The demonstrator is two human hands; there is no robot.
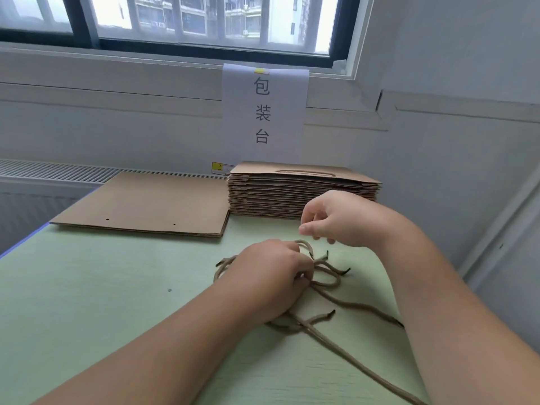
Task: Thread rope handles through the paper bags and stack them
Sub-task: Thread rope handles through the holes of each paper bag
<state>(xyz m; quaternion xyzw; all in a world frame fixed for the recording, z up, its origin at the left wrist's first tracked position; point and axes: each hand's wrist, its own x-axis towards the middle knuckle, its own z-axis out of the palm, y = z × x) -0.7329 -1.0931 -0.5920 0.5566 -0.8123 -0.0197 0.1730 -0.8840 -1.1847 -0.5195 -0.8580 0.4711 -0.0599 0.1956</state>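
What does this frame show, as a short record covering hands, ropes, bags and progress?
left hand: grips a tangled bunch of ropes on the green table
right hand: hovers above the ropes, fingers curled; whether it pinches a rope end is unclear
ropes: tan with dark tips, several ends lying loose
flat bags: far left, two empty holes showing
stack: beside the flat bags, top bag has a handle threaded
background: paper sign below the window
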